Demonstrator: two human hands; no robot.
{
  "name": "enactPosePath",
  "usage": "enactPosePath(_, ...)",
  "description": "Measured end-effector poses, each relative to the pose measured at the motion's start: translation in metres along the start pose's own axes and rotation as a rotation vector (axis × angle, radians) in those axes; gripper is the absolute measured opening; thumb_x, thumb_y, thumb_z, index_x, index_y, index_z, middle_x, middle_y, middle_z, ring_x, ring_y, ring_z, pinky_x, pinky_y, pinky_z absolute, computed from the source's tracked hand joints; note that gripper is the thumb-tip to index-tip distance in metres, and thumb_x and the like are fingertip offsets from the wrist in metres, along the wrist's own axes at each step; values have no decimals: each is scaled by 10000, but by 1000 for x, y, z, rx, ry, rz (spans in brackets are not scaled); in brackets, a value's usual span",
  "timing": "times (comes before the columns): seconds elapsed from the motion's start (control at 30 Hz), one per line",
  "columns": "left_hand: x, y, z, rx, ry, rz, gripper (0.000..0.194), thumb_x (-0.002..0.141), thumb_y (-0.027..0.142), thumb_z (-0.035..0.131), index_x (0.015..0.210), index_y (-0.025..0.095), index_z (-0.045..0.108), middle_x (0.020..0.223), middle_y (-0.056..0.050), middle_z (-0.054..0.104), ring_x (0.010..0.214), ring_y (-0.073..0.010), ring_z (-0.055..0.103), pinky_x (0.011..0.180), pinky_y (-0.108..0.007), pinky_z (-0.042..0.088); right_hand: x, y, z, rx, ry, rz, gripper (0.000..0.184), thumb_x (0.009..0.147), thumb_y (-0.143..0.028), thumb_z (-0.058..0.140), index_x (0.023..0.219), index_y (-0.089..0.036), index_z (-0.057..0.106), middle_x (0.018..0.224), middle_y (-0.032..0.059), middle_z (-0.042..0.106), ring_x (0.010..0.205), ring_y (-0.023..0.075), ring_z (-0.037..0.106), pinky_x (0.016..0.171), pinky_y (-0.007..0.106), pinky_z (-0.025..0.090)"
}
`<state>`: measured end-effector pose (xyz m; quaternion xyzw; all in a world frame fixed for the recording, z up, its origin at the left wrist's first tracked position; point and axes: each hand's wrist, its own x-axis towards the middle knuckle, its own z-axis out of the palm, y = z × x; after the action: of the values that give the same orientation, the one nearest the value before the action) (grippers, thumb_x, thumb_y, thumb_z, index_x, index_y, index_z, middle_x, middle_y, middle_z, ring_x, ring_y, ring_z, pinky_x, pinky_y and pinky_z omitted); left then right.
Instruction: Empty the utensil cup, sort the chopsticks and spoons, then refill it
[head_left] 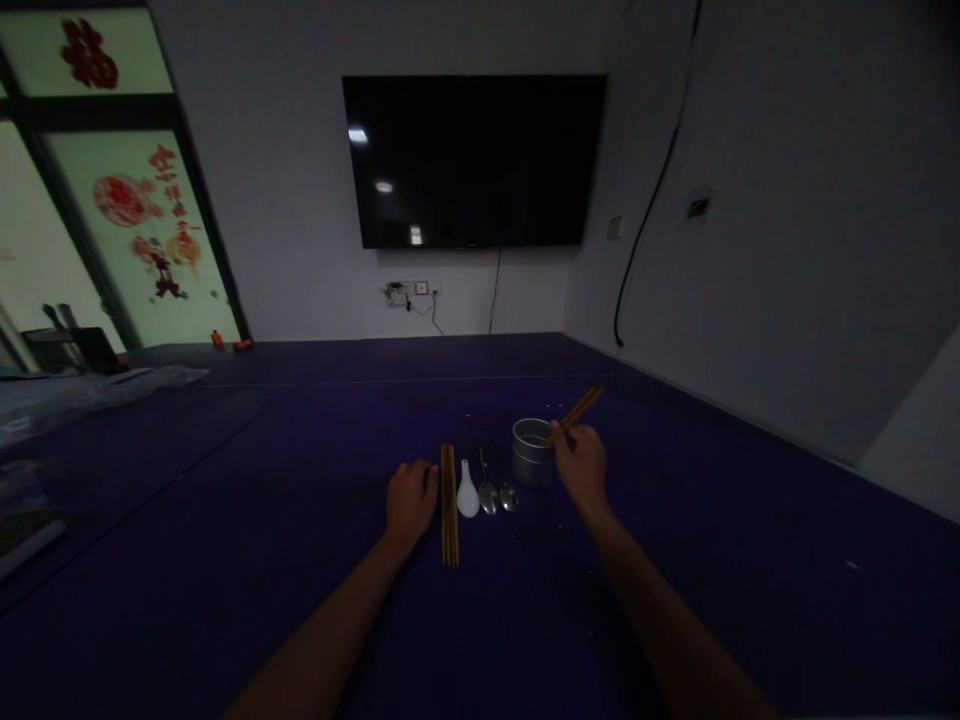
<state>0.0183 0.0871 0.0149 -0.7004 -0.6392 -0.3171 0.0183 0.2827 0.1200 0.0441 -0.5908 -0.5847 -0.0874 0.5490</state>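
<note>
My right hand [582, 462] pinches a small bundle of wooden chopsticks [583, 406], tilted up to the right. Their lower end is at the right rim of a grey metal cup [533, 466], which stands upright on the purple surface. On that surface, my left hand [412, 498] rests loosely curled, with nothing visible in it. Just right of it lie several more chopsticks [449, 510], side by side. Between these and the cup are a white soup spoon [468, 497], a metal spoon [488, 497] and a second metal spoon [508, 496].
The purple surface [300, 440] reaches back to the wall, where a black television [480, 160] hangs. Clear plastic wrapping [90, 390] lies at far left, near a dark holder with handles [90, 350]. Small orange objects [241, 345] sit by the glass door.
</note>
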Motion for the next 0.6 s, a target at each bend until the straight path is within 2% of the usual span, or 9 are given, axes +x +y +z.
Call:
enactPosePath(0.13,0,-1,2,1,3,14,327,938,319,316,853,173,597,818,-63,638,809,-182,566,717,-289,389,-2,9,8,52,14,48,572,865,-580,341,873,-116,675,932,165,619,893,242,552,796,361,411)
enactPosePath(0.23,0,-2,3,8,17,20,323,937,322,323,851,173,596,806,-61,636,802,-184,562,712,-289,385,-3,14,15,105,-3,101,614,851,-597,348,1036,-92,645,1049,196,615,1000,273,548,860,392,400)
enactPosePath(0.43,0,-3,4,7,31,24,316,934,316,339,819,172,595,810,-67,642,784,-181,560,691,-281,374,-6,14,18,158,-55,205,626,858,-612,311,1045,-104,626,976,179,639,981,301,571,846,419,415)
enactPosePath(0.5,1,-3,4,-2,25,23,300,927,309,355,821,173,601,817,-64,648,786,-178,561,691,-278,373,-8,9,14,163,27,224,629,876,-589,291,1146,-99,579,1075,190,610,1061,305,538,886,439,399)
enactPosePath(0.6,1,-2,2,5,2,28,262,903,289,396,811,175,614,814,-56,654,793,-174,564,703,-277,372,-9,-5,4,138,251,230,641,899,-542,284,1332,-87,417,1315,217,452,1230,302,412,977,462,340)
